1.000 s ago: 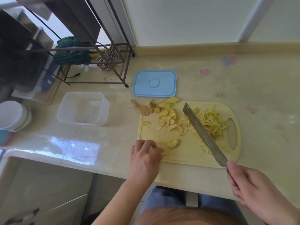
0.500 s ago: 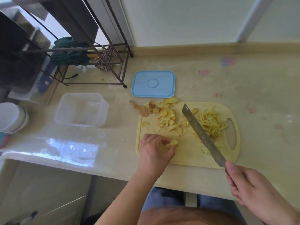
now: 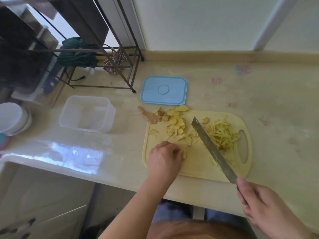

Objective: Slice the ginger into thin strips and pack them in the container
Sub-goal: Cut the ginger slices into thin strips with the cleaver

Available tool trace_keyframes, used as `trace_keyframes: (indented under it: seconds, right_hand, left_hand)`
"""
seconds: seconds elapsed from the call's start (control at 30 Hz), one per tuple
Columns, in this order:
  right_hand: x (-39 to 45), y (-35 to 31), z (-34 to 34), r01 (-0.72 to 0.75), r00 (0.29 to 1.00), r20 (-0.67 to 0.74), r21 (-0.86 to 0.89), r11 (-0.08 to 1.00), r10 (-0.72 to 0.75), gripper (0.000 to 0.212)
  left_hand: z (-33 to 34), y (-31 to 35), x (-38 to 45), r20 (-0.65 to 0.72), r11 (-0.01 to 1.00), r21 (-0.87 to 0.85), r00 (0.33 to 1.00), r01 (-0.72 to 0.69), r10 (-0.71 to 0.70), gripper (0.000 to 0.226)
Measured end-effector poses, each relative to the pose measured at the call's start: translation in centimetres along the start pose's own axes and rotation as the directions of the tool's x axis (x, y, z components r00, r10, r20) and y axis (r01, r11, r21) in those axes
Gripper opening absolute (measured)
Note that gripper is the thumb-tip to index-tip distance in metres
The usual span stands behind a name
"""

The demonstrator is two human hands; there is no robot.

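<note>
Ginger slices point(image 3: 176, 122) lie on the cutting board point(image 3: 195, 164) just beyond the left hand point(image 3: 164, 156), whose curled fingers pinch one ginger piece point(image 3: 184, 154). Cut strips point(image 3: 221, 135) sit past the knife point(image 3: 213, 150) gripped by the right hand point(image 3: 259, 202). Left of both hands stands the clear container point(image 3: 87, 113).

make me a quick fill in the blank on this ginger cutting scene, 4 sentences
1. The right hand holds a ____ whose blade lies across the cutting board.
2. The lid lying on the counter beyond the board is ____ in colour.
3. The clear container holds ____ ginger strips so far.
4. The pile of ginger strips lies on the side of the blade nearer the board's ____ hole.

Missing words: knife; blue; no; handle
</note>
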State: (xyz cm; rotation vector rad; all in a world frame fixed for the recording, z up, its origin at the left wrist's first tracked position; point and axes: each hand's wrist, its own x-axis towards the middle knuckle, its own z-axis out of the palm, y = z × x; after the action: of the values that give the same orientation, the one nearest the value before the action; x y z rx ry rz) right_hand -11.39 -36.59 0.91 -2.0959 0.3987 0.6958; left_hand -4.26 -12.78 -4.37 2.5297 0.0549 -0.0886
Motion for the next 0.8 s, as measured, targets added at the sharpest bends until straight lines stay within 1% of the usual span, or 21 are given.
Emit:
trace_keyframes:
  seconds: [0.13, 0.37, 0.5, 0.63, 0.73, 0.8]
  right_hand:
    - [0.2, -0.3, -0.7, 0.014, 1.0, 0.017, 0.025, 1.0, -0.015, 0.09]
    - [0.4, -0.1, -2.2, 0.071, 0.997, 0.033, 0.006, 0.997, -0.071, 0.088]
    - [0.5, 0.3, -2.6, 0.086, 0.995, 0.048, -0.004, 0.996, -0.086, 0.088]
    - [0.5, 0.4, -2.8, 0.102, 0.993, 0.066, -0.013, 0.995, -0.101, 0.09]
    - [0.4, 0.5, -3.0, 0.1, 0.993, 0.065, -0.006, 0.995, -0.1, 0.09]
    - [0.4, 0.7, -3.1, 0.099, 0.993, 0.06, -0.005, 0.995, -0.098, 0.09]
  left_hand:
    - [0.1, 0.5, -0.3, -0.007, 1.0, 0.023, 1.0, -0.004, 0.004, 0.007]
    - [0.1, 1.1, -0.2, 0.046, 0.998, 0.04, 0.998, 0.039, -0.041, 0.013]
    - [-0.1, 1.5, -0.4, 0.053, 0.998, 0.03, 0.997, 0.057, -0.059, 0.014]
    - [-0.3, 1.9, -0.3, 0.03, 0.997, 0.016, 0.997, 0.077, -0.077, 0.011]
    - [-0.7, 2.2, -0.4, 0.014, 0.994, 0.001, 0.994, 0.108, -0.108, 0.013]
    - [-0.9, 2.3, -0.5, 0.047, 0.993, 0.024, 0.992, 0.12, -0.121, 0.016]
